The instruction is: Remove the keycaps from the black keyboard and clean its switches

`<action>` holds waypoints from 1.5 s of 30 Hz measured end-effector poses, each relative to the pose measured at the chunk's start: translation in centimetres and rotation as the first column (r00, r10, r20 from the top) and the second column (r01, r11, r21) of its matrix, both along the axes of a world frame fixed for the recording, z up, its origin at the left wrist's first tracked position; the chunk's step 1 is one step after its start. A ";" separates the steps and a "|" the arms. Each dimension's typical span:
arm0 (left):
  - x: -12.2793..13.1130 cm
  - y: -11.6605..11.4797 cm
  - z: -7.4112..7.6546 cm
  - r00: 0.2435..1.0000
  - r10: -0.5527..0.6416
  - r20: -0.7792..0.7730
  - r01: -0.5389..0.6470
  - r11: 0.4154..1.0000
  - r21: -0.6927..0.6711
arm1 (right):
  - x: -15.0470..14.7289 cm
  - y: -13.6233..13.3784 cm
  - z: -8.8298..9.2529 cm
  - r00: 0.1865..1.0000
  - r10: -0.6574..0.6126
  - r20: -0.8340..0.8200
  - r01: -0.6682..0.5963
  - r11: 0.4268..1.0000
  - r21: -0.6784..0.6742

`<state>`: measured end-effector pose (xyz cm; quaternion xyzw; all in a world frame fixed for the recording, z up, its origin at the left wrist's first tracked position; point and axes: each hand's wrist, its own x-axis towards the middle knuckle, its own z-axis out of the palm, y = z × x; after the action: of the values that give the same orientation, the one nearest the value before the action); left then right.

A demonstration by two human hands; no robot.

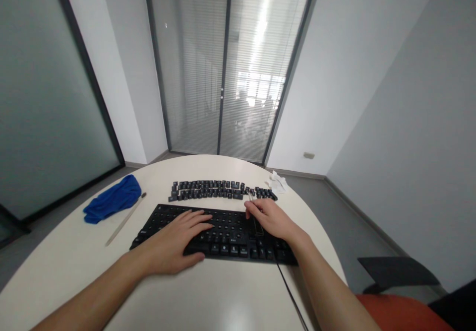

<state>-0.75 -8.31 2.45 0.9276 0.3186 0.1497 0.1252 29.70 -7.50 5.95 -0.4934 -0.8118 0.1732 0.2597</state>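
A black keyboard [223,257] lies on the table, its cable running off toward me. Keycaps remain on its bottom row, while much of the upper part shows bare key sockets. My left hand [182,239] rests flat over the keyboard's left half, fingers spread. Over the right part, my right hand [269,217] is closed in a pinch on a thin wire keycap puller [259,231], whose wire end points down at the keys. Behind the keyboard, loose black keycaps [208,192] stand in rows, with a smaller group [266,193] to the right.
On the left of the round white table [178,301] lie a blue cloth [113,199] and a thin brush [125,220]. Crumpled white tissue [278,182] sits at the far right edge. A chair with an orange seat [401,313] stands at the lower right.
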 end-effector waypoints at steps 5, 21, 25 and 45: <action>-1.1 0.1 -0.2 1.000 0.001 0.025 -0.001 1.000 -0.014 | -0.7 -0.1 -0.4 1.000 0.022 -0.021 -0.023 0.999 -0.044; 2.8 -1.4 -1.2 0.993 0.005 0.122 -0.006 1.000 0.004 | -3.6 -0.1 -1.8 0.997 0.000 0.079 -0.007 0.996 0.088; 1.9 -1.2 -0.3 0.984 0.027 0.174 -0.031 0.999 0.017 | -4.9 -0.8 -2.2 0.977 0.175 0.120 -0.189 0.976 0.111; -6.7 3.2 0.8 0.992 0.095 0.083 -0.066 0.953 -0.297 | -6.2 0.3 -0.6 0.938 0.274 0.212 -0.280 0.960 -0.002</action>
<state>-7.41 -5.07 3.20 0.8767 0.3684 0.1503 0.2703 23.52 -7.21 5.32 -0.3861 -0.8984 0.1433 0.1524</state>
